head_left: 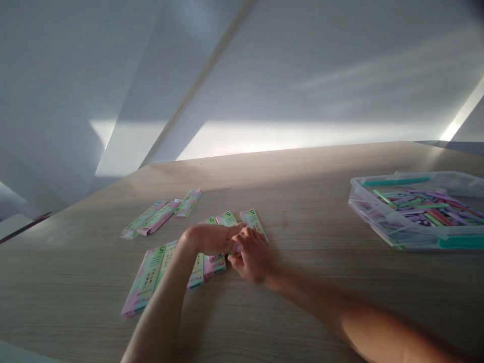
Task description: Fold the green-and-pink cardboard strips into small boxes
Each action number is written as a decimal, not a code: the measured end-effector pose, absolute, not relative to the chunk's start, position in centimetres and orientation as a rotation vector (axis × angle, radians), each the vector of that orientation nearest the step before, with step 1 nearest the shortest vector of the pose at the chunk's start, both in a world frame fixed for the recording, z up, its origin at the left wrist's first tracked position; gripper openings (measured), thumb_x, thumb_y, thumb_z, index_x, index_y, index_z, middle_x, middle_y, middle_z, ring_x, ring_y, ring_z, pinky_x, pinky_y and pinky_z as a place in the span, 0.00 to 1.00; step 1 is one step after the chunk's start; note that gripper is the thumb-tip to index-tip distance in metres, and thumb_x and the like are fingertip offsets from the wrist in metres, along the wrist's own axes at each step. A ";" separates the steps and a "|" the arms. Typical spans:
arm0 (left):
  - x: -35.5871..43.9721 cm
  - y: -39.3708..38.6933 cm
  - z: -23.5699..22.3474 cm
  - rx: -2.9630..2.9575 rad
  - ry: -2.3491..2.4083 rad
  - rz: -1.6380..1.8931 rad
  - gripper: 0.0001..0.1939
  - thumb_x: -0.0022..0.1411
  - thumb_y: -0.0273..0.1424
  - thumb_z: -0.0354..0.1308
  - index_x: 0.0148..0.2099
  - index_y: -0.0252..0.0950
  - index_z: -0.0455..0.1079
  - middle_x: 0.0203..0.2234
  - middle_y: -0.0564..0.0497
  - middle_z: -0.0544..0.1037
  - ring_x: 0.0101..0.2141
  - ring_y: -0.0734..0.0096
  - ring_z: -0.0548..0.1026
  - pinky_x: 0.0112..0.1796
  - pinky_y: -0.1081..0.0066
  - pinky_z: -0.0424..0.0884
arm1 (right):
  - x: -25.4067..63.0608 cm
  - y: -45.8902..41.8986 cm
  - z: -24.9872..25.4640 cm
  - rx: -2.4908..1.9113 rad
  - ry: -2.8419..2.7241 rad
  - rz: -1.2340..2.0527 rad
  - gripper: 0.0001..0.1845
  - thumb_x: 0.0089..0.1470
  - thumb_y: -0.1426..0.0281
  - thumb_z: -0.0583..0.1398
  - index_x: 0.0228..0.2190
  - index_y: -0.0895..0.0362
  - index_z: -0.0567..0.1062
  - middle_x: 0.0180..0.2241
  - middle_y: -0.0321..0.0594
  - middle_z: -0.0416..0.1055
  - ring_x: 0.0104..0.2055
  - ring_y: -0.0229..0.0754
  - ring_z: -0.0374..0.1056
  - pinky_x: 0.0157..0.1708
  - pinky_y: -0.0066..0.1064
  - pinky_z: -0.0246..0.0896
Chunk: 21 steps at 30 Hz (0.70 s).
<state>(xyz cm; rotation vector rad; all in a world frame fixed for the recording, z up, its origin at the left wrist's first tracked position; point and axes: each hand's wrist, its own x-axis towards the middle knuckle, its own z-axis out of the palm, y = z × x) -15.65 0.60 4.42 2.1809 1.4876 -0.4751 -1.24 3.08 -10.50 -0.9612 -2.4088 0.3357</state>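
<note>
Several slim printed cartons in pink, green and yellow, marked with a "5", lie side by side; the leftmost carton (145,282) shows most fully. My left hand (214,239) reaches across the row, with a finger stretched out to the right; its other fingers are partly hidden. Against its fingertips, my right hand (252,256) is closed, its bent fingers over the lower end of a slim carton (252,219) at the right of the row. Between the hands the contact is hard to make out. Beneath my left hand, another carton (227,218) shows its top end.
Farther left, several more cartons (161,217) lie in a loose group, one of them with its end flap open. At the right stands a clear plastic bin (397,237) with teal handles, holding many thin coloured sticks (427,206). The wooden table (302,312) meets a pale wall behind.
</note>
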 end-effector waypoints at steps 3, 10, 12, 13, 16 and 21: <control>-15.3 0.4 4.6 2.208 1.458 -0.450 0.38 0.71 0.43 0.45 0.73 0.29 0.41 0.41 0.39 0.81 0.36 0.57 0.76 0.35 0.69 0.68 | -2.0 4.0 -10.5 -1.001 -2.404 0.391 0.28 0.56 0.60 0.60 0.56 0.56 0.65 0.59 0.54 0.61 0.61 0.56 0.58 0.59 0.51 0.53; -14.6 -0.7 5.3 2.184 1.491 -0.416 0.39 0.71 0.43 0.46 0.74 0.27 0.38 0.45 0.39 0.80 0.39 0.59 0.76 0.40 0.69 0.68 | -4.0 2.8 -11.3 -0.890 -2.450 0.427 0.25 0.60 0.59 0.56 0.57 0.53 0.67 0.60 0.51 0.63 0.64 0.57 0.56 0.62 0.53 0.50; -14.4 -1.0 5.5 2.194 1.499 -0.431 0.38 0.71 0.40 0.45 0.74 0.27 0.38 0.43 0.40 0.81 0.38 0.59 0.76 0.39 0.69 0.69 | -3.9 2.0 -11.6 -0.839 -2.458 0.414 0.26 0.61 0.58 0.55 0.58 0.54 0.66 0.61 0.53 0.61 0.66 0.57 0.53 0.64 0.52 0.48; -14.3 -1.1 5.5 2.202 1.509 -0.439 0.37 0.70 0.38 0.45 0.74 0.28 0.38 0.41 0.41 0.82 0.36 0.60 0.76 0.38 0.69 0.69 | -3.7 1.9 -11.5 -0.823 -2.459 0.417 0.29 0.62 0.57 0.54 0.60 0.55 0.64 0.63 0.53 0.59 0.67 0.57 0.51 0.65 0.52 0.46; -14.0 -1.5 5.8 2.198 1.524 -0.438 0.36 0.69 0.32 0.46 0.74 0.33 0.40 0.37 0.46 0.82 0.34 0.62 0.77 0.36 0.71 0.69 | -2.7 2.9 -11.1 -0.893 -2.422 0.411 0.35 0.62 0.56 0.54 0.65 0.56 0.56 0.66 0.55 0.53 0.69 0.57 0.48 0.65 0.54 0.43; -13.5 -1.8 6.0 2.209 1.549 -0.537 0.33 0.71 0.32 0.46 0.74 0.31 0.43 0.44 0.42 0.81 0.39 0.60 0.78 0.41 0.70 0.69 | -0.8 7.1 -10.2 -1.440 -2.323 0.374 0.30 0.60 0.56 0.56 0.60 0.54 0.63 0.65 0.59 0.53 0.64 0.65 0.55 0.57 0.63 0.50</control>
